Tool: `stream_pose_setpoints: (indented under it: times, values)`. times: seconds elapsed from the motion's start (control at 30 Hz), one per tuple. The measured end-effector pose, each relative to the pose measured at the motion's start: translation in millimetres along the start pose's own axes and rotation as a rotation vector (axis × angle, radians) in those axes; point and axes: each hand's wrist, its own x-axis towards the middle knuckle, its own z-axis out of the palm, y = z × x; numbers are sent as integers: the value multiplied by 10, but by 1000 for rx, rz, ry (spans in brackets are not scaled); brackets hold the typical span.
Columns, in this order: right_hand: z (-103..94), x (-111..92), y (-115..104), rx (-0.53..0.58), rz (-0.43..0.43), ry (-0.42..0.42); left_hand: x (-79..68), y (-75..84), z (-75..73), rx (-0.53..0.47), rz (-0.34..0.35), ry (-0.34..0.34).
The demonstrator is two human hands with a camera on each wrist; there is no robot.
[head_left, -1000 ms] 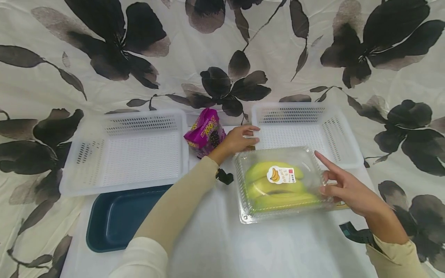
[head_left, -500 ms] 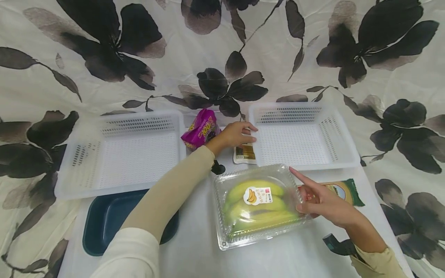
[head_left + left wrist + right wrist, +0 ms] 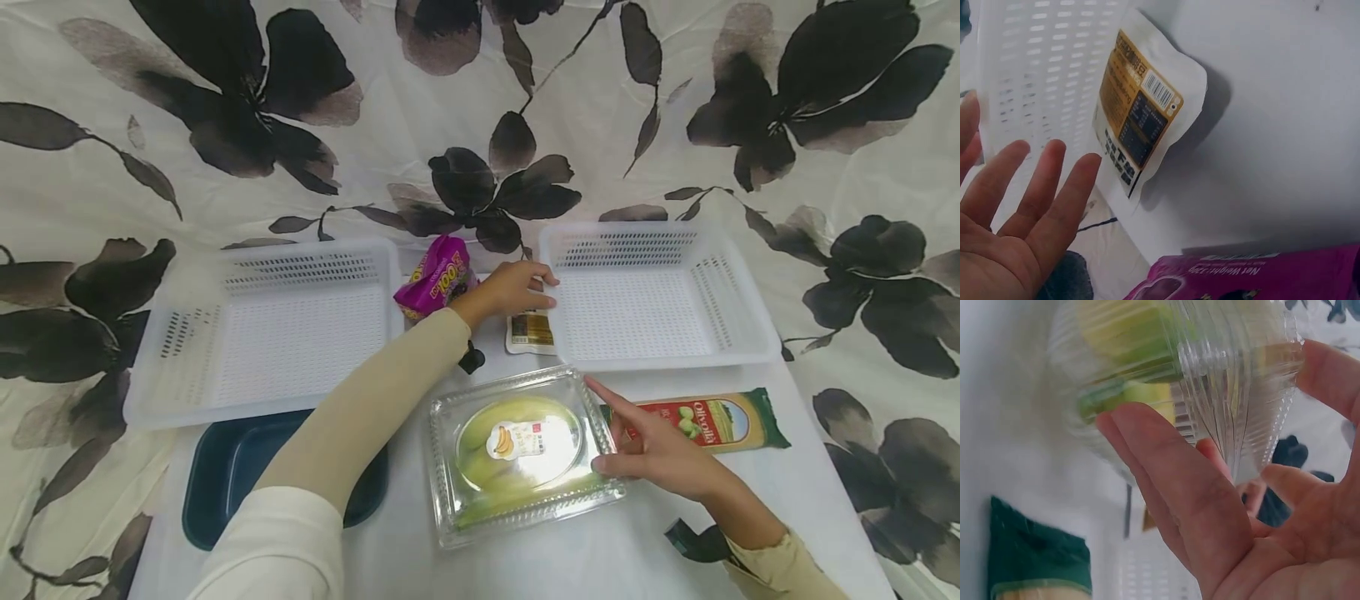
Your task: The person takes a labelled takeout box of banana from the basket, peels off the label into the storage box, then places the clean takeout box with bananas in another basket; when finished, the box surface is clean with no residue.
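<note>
In the head view my right hand grips the right side of a clear plastic clamshell box of bananas, thumb on the near part and index finger along the far corner. The right wrist view shows fingers against the ribbed wall of that box. My left hand reaches to the left rim of the right white basket, fingertips touching it. In the left wrist view several fingers of this hand are loosely extended. Beside it lie a purple snack bag and a white-and-brown pouch.
A green-and-red Olivoilà packet lies right of the box. Another white basket stands at the left. Under its front edge and my left forearm sits a dark blue tub. A floral cloth covers the back.
My right hand has brought the banana box left and nearer, away from the right basket. The Olivoilà packet and the pouch have come into view. My left hand has stayed by the basket rim.
</note>
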Motion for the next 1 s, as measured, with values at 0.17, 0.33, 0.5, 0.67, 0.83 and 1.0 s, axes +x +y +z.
stream_pose_setpoints:
  times: [0.17,0.33,0.5,0.67,0.83,1.0]
  values:
    - [140,86,1,56,49,-43,-12,41,-21,10,-13,-20]
    - [244,192,29,54,51,-21,-5,58,-18,14,-18,-22]
    - [319,301,69,47,51,5,14,46,-2,22,-26,-16]
    - [385,392,104,76,80,11,20,56,5,37,-19,-14]
    - [435,456,137,131,91,-4,8,76,3,67,-20,-10]
    - [463,507,172,149,97,2,-4,78,1,79,-20,-6]
